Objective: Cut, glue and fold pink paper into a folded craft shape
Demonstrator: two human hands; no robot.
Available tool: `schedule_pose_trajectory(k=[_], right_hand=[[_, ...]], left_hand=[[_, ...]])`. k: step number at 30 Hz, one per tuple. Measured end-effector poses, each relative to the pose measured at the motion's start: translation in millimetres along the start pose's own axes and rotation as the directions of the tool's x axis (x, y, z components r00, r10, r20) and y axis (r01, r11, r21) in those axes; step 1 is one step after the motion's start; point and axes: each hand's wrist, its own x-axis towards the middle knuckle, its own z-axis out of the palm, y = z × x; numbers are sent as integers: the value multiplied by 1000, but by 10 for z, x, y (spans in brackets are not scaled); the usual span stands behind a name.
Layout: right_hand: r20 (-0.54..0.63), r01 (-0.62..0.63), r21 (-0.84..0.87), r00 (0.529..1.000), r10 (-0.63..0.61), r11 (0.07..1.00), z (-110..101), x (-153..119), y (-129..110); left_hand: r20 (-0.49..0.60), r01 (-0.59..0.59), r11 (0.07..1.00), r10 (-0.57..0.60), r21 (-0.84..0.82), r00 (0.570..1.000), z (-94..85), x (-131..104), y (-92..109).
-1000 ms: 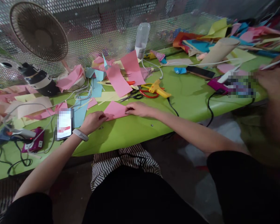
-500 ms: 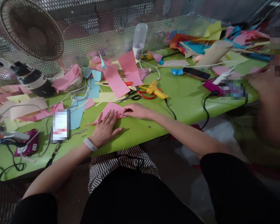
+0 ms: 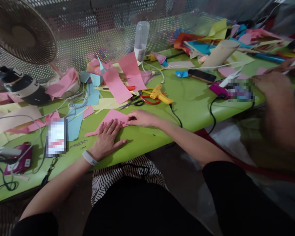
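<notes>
A folded piece of pink paper (image 3: pixel 112 115) lies on the green table near its front edge, a narrow strip of it reaching out to the left. My left hand (image 3: pixel 107 137) rests flat on its lower part, fingers spread and thumb out to the right. At the paper's right corner, my right hand (image 3: pixel 140 118) has its fingers closed in a pinch on the edge. Just behind the hands lie black-handled scissors (image 3: pixel 138 103) and a yellow glue gun (image 3: pixel 159 94) with a black cord.
Pink sheets (image 3: pixel 116 86), a clear bottle (image 3: pixel 141 41) and cables stand or lie behind. To the left are a phone (image 3: pixel 56 137), a purple power strip (image 3: pixel 22 159), a black bottle (image 3: pixel 22 85) and a fan (image 3: pixel 23 32). A co-worker's hand (image 3: pixel 272 83) is at the right.
The camera view has shifted slightly, so most things appear a little further left. Both hands stay on the pink paper. The co-worker's hand, with a white object near it, shows more at the right.
</notes>
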Motion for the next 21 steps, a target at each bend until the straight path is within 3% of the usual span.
schedule_pose_trajectory(k=[4, 9, 15, 21], right_hand=[[10, 38, 15, 999, -38, 999, 40, 23, -6], [-34, 54, -38, 998, -55, 998, 111, -88, 35], [-212, 185, -200, 951, -227, 962, 288, -327, 59], [-255, 233, -278, 917, -306, 932, 347, -406, 87]], left_hand=[[-10, 57, 992, -58, -109, 998, -77, 63, -52], [-121, 77, 950, -118, -302, 986, -154, 99, -172], [-116, -36, 986, 18, -160, 993, -192, -27, -166], [-72, -69, 988, 59, -136, 996, -254, -90, -189]])
